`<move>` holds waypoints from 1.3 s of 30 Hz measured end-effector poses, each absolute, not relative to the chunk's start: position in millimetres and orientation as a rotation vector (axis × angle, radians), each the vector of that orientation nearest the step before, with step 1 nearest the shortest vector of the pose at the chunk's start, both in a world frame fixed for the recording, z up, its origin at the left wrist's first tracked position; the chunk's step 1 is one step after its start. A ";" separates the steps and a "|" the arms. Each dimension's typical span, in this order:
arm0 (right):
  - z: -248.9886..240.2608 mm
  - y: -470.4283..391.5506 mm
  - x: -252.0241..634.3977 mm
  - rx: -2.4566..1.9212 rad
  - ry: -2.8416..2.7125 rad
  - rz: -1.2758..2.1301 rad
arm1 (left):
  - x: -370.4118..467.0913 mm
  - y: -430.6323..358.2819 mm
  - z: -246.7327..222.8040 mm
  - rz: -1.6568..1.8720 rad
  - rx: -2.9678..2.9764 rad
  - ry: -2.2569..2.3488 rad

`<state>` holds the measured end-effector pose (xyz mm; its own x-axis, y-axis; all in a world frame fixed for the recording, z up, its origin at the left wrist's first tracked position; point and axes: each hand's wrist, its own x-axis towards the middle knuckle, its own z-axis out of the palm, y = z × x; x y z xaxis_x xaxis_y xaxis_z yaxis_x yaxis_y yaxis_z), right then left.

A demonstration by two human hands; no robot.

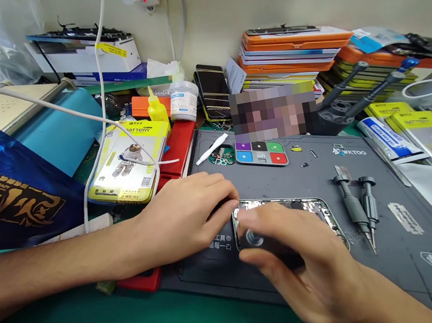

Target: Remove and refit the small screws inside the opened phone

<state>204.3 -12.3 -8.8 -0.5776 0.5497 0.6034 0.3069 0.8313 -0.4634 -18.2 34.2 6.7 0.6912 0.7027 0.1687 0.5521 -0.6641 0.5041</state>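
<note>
An opened phone (325, 209) lies on the dark grey work mat (202, 275), its inner parts bare. My left hand (195, 209) rests at its far left corner, fingers curled and thumb tip against the edge. Over the phone's near left part is my right hand (312, 256), thumb and index finger bent around a small round shiny piece (254, 238); I cannot make out what it is. The hand hides much of the phone. Two grey screwdrivers (351, 204) (369, 201) lie side by side to the right.
Behind the phone are a coloured screw tray (260, 153), a white spudger (211, 149) and tiny parts. Yellow battery boxes (128, 163), a white jar (183, 101) and a red box (182, 145) stand at left. A white cable (103, 92) hangs across. Orange cases (286, 40) are stacked behind.
</note>
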 end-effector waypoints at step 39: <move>-1.9 -10.1 195.6 -0.996 -1.421 0.893 | -21.9 35.8 9.1 0.527 2.330 0.687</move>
<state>195.6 -10.1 -1.9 -0.0143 0.9346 0.3555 0.0850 0.3554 -0.9308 -21.9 35.8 9.1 0.7826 0.5936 0.1875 0.3352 -0.6557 0.6765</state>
